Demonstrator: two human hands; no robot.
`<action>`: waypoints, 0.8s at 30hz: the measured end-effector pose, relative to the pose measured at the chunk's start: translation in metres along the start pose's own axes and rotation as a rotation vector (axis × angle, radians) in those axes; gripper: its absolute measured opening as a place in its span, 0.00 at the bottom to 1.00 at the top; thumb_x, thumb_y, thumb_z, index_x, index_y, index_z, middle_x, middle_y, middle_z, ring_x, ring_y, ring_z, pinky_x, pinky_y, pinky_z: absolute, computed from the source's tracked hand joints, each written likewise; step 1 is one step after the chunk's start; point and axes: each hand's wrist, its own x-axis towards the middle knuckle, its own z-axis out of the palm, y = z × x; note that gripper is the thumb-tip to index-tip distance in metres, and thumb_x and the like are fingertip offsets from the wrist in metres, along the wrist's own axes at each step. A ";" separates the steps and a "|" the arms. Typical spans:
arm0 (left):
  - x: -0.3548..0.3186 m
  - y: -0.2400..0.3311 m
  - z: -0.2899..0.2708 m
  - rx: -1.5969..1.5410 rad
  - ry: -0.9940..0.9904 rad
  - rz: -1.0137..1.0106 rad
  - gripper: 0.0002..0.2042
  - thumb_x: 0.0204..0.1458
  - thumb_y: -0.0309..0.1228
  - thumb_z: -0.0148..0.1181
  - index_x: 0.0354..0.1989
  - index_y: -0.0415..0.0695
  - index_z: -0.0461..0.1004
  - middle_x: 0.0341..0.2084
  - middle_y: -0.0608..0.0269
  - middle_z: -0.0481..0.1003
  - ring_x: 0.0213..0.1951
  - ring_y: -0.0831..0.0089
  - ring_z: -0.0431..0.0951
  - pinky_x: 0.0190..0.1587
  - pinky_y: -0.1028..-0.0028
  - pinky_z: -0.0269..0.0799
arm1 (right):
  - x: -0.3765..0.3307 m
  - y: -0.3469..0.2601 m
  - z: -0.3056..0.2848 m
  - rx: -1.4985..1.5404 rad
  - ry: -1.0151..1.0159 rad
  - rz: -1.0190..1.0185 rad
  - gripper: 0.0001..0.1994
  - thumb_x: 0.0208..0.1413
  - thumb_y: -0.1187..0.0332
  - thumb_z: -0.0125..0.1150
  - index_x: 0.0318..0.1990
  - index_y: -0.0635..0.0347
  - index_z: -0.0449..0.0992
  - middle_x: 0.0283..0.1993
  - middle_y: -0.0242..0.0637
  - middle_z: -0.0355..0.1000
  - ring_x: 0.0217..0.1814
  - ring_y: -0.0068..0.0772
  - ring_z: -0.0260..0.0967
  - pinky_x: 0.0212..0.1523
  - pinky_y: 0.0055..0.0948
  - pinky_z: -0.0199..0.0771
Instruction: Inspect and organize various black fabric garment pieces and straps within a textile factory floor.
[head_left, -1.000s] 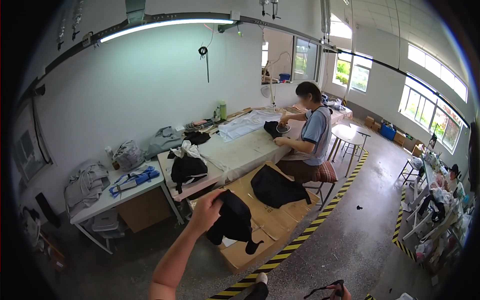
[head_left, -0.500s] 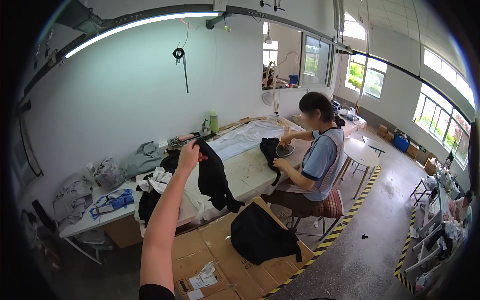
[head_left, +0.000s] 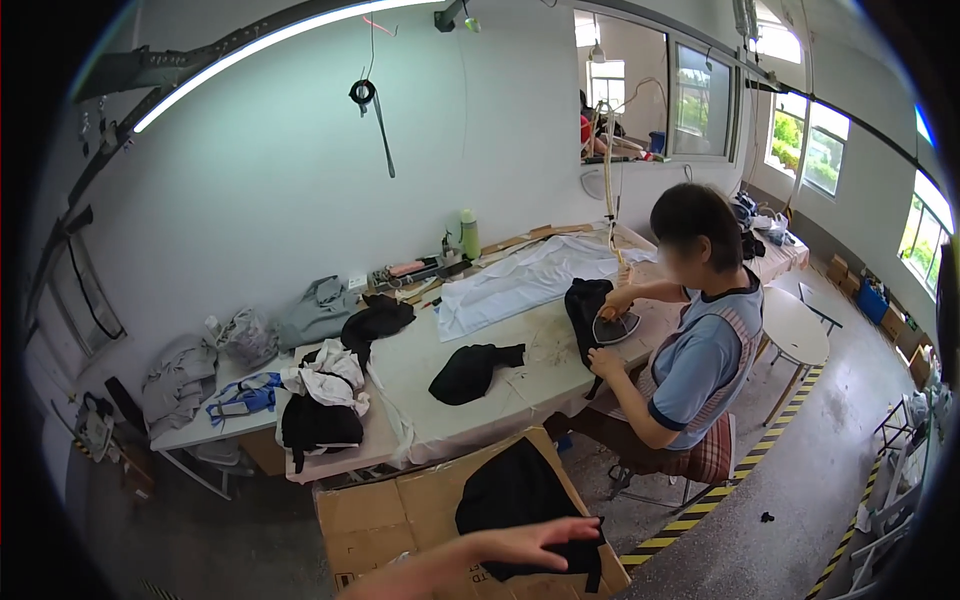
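Black cloth (head_left: pixel 505 480) lies spread on the flattened brown cardboard (head_left: pixel 365 515), with the left hand (head_left: pixel 522 543) stretched across its lower part. The forearm enters from the lower edge and reaches rightward at a shallow slant, the wrist almost straight. The fingers are apart, one digit angled lower than the rest; I cannot tell whether they touch the cloth. Beyond, a smaller black piece (head_left: pixel 468 375) rests on the pale table (head_left: pixel 450 428), left of a seated co-worker (head_left: pixel 705 350) holding an iron (head_left: pixel 617 327).
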 end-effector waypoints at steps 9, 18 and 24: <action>-0.018 -0.009 0.032 -0.462 0.349 -0.343 0.17 0.61 0.42 0.49 0.49 0.41 0.68 0.33 0.66 0.73 0.37 0.79 0.71 0.39 0.81 0.66 | 0.097 0.003 -0.080 0.364 0.406 -0.284 0.11 0.63 0.68 0.47 0.45 0.64 0.72 0.32 0.30 0.69 0.30 0.17 0.63 0.32 0.18 0.63; -0.040 0.181 -0.153 0.059 1.077 0.162 0.11 0.63 0.33 0.39 0.36 0.41 0.67 0.18 0.72 0.61 0.24 0.80 0.62 0.38 0.75 0.64 | 0.099 0.064 -0.063 0.358 0.220 0.054 0.15 0.60 0.70 0.54 0.54 0.61 0.69 0.37 0.32 0.71 0.36 0.20 0.67 0.37 0.20 0.67; -0.050 0.235 -0.283 0.268 1.240 0.275 0.13 0.58 0.33 0.40 0.36 0.39 0.71 0.19 0.68 0.65 0.25 0.77 0.64 0.36 0.74 0.64 | 0.083 0.089 -0.054 0.373 0.233 0.076 0.11 0.61 0.70 0.52 0.50 0.62 0.71 0.36 0.32 0.72 0.31 0.19 0.68 0.31 0.20 0.68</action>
